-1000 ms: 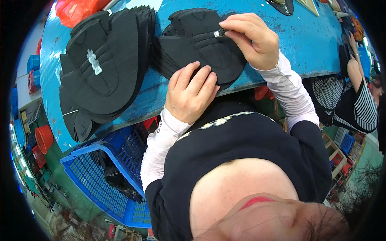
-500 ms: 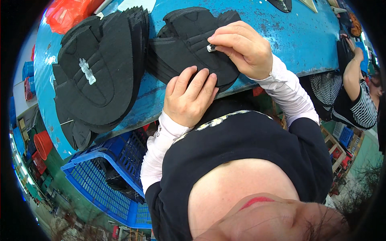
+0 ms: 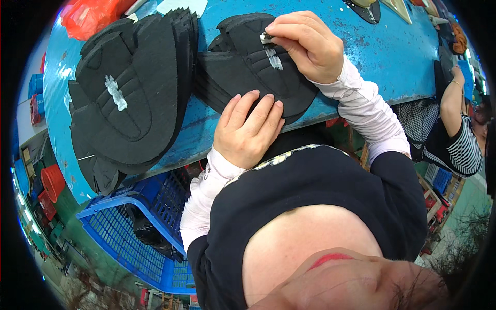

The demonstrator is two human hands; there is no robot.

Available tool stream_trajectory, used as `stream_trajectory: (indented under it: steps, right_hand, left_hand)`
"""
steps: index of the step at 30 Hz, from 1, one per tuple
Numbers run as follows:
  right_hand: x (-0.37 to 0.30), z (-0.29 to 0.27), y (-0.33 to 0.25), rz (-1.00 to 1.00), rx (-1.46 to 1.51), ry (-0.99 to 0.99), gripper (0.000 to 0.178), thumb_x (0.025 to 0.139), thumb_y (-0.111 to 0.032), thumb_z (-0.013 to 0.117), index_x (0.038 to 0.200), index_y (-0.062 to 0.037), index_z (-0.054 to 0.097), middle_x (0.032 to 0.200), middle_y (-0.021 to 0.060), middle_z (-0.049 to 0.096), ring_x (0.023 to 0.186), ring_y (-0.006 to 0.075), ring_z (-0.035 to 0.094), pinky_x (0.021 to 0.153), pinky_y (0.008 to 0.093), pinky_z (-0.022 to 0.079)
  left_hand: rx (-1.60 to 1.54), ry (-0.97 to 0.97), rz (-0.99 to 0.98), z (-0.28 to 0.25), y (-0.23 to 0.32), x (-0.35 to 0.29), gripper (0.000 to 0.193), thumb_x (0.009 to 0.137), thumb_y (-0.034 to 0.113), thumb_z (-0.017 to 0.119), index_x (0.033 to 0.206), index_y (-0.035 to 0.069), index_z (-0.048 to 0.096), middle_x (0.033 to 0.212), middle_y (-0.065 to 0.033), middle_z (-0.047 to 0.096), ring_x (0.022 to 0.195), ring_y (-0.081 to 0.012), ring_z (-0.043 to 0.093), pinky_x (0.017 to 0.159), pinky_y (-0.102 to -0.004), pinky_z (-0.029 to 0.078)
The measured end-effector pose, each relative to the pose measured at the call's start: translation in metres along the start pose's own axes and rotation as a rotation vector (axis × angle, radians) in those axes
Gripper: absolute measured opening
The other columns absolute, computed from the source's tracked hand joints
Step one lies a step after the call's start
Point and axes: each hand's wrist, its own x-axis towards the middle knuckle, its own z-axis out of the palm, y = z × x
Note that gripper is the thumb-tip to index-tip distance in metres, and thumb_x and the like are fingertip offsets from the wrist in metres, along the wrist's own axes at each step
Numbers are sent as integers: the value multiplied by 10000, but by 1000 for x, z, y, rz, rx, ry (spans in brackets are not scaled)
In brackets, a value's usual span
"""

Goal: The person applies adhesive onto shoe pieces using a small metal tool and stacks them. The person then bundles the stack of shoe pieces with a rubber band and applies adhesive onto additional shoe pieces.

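Two stacks of black, rounded, felt-like cut pieces lie on the blue table. My left hand (image 3: 247, 129) rests palm down with fingers stretched out on the near edge of the right stack (image 3: 225, 72). Above that stack, my right hand (image 3: 312, 49) pinches a small dark piece with a white-coated end (image 3: 266, 37); its kind is unclear. Just below the pinched piece, a white smear (image 3: 274, 59) marks the top piece. The left stack (image 3: 139, 62), which no hand touches, bears a similar white smear (image 3: 115, 93) in its middle.
The blue table (image 3: 372, 62) curves around the stacks. An orange-red plastic bag (image 3: 85, 18) lies at the far left. Below the table edge stands a blue plastic basket (image 3: 111, 243) with dark contents. Another person (image 3: 449, 129) works at the right end.
My right hand has moved away from me, still pinching the small piece. A white smear now shows on the right stack's top piece. My left hand has stayed almost still.
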Motion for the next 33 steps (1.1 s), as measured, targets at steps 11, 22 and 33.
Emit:
stream_trajectory:
  steps: [11,22,33]
  right_hand:
    - [-9,-3,-6,-6,43,-80,233,812,26,767,1032,-31,716,987,115,722,925,298,689,823,363,557]
    - [-16,-17,-23,22,52,-147,230,811,18,766,1030,-28,713,985,122,720,936,305,691,830,367,563]
    - [-14,-31,-32,92,95,-46,236,785,44,779,1008,-15,727,980,117,729,908,283,694,782,329,565]
  left_hand:
    - [4,17,7,2,0,0,359,702,132,832,1055,112,773,1118,-55,709,1082,-277,650,911,-423,541]
    - [-15,36,27,4,-2,-1,325,742,162,804,1051,82,744,1117,-62,687,1087,-260,631,956,-421,516]
    - [-32,43,4,2,1,2,331,727,134,837,1045,90,756,1094,-59,709,1066,-274,643,895,-404,529]
